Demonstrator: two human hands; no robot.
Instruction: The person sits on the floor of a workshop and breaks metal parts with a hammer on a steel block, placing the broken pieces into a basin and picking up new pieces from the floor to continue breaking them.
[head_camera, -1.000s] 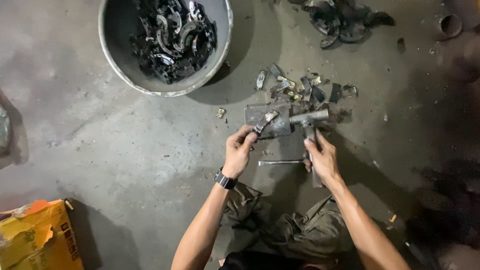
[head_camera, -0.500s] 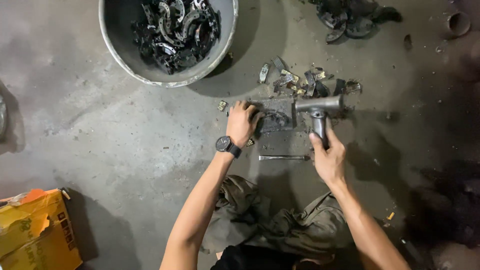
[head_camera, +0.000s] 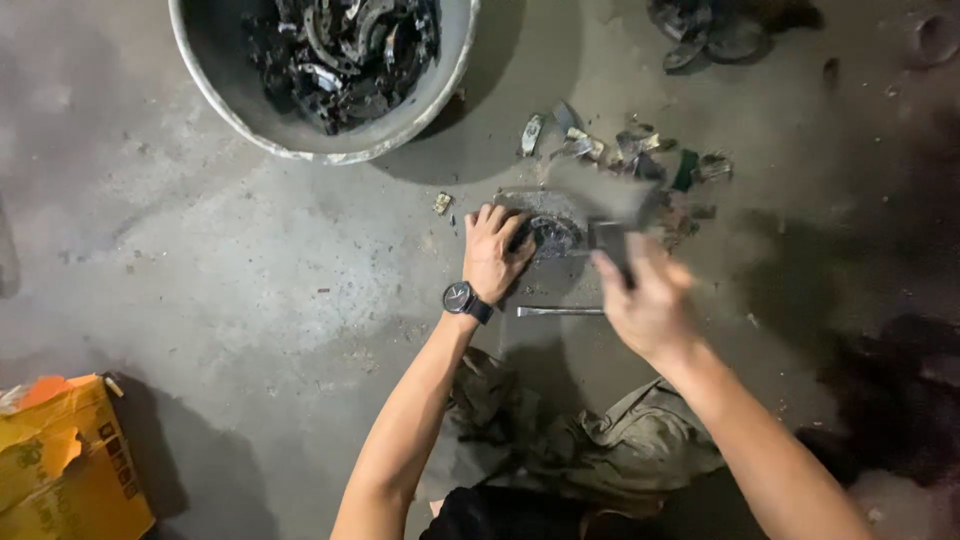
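The right hand (head_camera: 648, 300) grips a hammer (head_camera: 600, 205), now blurred in a downswing; half a second ago it was raised and sharp. The left hand (head_camera: 495, 250), fingers curled, pins a dark part (head_camera: 548, 236) on the block (head_camera: 530, 205), floor level. A chisel (head_camera: 560, 311) lies unmoved. A strike appears imminent.

A pale grey bucket (head_camera: 215, 90) holds black metal scraps (head_camera: 340, 45) on a mottled grey floor (head_camera: 200, 260), beside a yellow-orange carton (head_camera: 60, 460), a black wristwatch (head_camera: 465, 299) and olive trousers (head_camera: 570, 450)
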